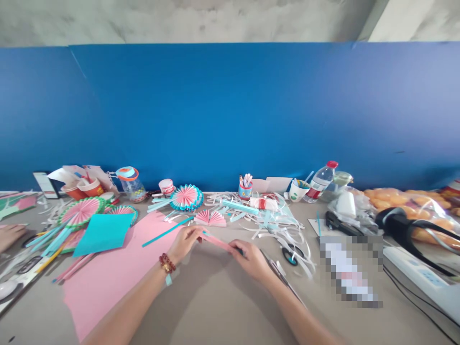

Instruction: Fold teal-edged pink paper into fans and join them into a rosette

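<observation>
My left hand (pixel 185 242) and my right hand (pixel 251 258) pinch the two ends of a narrow pink paper strip (pixel 215 241), held just above the grey table (pixel 215 306). A red bead bracelet (pixel 167 263) sits on my left wrist. A large pink sheet (pixel 111 273) lies under my left forearm, with a turquoise sheet (pixel 102 232) on its far left corner. A loose turquoise strip (pixel 167 232) lies by my left hand. A small pink folded fan (pixel 210 218) rests just beyond the strip.
Finished pink-and-turquoise paper fans (pixel 185 197) and cups (pixel 245 190) line the blue back wall. White paper scraps (pixel 276 223), a tape dispenser (pixel 291 254) and a water bottle (pixel 319 181) lie right. Another person's hand (pixel 9 235) rests at far left. A power strip (pixel 424 280) is at right.
</observation>
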A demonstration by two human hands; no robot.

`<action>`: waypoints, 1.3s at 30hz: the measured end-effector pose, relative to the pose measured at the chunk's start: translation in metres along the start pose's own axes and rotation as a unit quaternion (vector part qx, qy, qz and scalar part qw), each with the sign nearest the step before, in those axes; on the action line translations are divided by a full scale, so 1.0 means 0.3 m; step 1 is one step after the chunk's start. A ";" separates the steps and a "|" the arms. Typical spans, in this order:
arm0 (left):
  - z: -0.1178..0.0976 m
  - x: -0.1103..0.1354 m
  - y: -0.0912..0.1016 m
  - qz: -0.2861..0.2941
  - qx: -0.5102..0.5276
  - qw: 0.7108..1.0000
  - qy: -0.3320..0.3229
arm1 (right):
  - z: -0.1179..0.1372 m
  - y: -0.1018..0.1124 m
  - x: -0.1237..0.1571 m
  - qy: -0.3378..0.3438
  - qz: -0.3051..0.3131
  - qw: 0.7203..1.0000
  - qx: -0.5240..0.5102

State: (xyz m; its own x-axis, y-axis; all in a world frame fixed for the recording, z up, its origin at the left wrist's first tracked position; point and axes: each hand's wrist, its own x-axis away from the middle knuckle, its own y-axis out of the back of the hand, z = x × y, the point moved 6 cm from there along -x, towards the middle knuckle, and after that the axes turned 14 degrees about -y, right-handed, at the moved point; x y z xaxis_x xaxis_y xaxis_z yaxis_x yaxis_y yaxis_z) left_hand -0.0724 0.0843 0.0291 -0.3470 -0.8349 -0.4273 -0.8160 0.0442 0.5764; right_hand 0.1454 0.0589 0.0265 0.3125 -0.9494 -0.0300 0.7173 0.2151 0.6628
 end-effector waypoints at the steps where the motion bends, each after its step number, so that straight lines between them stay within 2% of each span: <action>1: 0.012 -0.028 0.007 -0.003 -0.031 0.999 -0.011 | -0.012 0.001 -0.001 -0.009 -0.009 1.000 -0.021; 4: 0.047 -0.113 -0.002 0.012 -0.119 0.992 -0.048 | -0.055 0.001 -0.007 -0.049 -0.038 0.995 -0.082; 7: 0.074 -0.168 -0.041 0.047 -0.182 0.979 -0.077 | -0.095 0.008 -0.013 -0.073 -0.076 0.986 -0.131; 10: 0.086 -0.184 -0.076 0.067 -0.229 0.966 -0.097 | -0.113 0.020 -0.017 -0.067 -0.096 0.978 -0.174; 14: 0.085 -0.182 -0.087 0.056 -0.266 0.956 -0.110 | -0.100 0.025 -0.020 -0.040 -0.083 0.976 -0.195; 18: 0.050 -0.178 -0.063 0.025 -0.274 0.954 -0.117 | -0.084 0.036 -0.013 -0.024 -0.076 0.966 -0.245; 22: -0.040 -0.134 -0.056 0.011 -0.263 0.955 -0.135 | -0.075 0.067 0.003 -0.021 -0.103 0.953 -0.283; 26: -0.132 -0.038 -0.116 0.042 -0.217 0.964 -0.147 | -0.059 0.097 0.019 -0.022 -0.130 0.937 -0.322; 28: -0.153 0.006 -0.154 0.073 -0.188 0.968 -0.147 | -0.056 0.099 0.020 -0.029 -0.129 0.930 -0.342; 30: -0.154 0.031 -0.168 0.079 -0.156 0.975 -0.134 | -0.057 0.092 0.017 -0.032 -0.119 0.927 -0.354; 35: -0.131 0.027 -0.109 -0.031 -0.034 0.998 -0.052 | -0.058 0.068 0.011 -0.021 -0.095 0.939 -0.330; 39: -0.155 0.027 -0.122 -0.050 0.150 0.987 0.014 | -0.021 0.056 0.036 0.012 -0.095 0.969 -0.228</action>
State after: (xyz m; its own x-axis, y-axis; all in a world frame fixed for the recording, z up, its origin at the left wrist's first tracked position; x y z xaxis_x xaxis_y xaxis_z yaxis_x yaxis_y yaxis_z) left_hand -0.0239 0.0506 0.0369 -0.2479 -0.8579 -0.4500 -0.9475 0.1179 0.2972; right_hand 0.1648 0.0538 0.0326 0.1587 -0.9773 -0.1404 0.9620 0.1210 0.2446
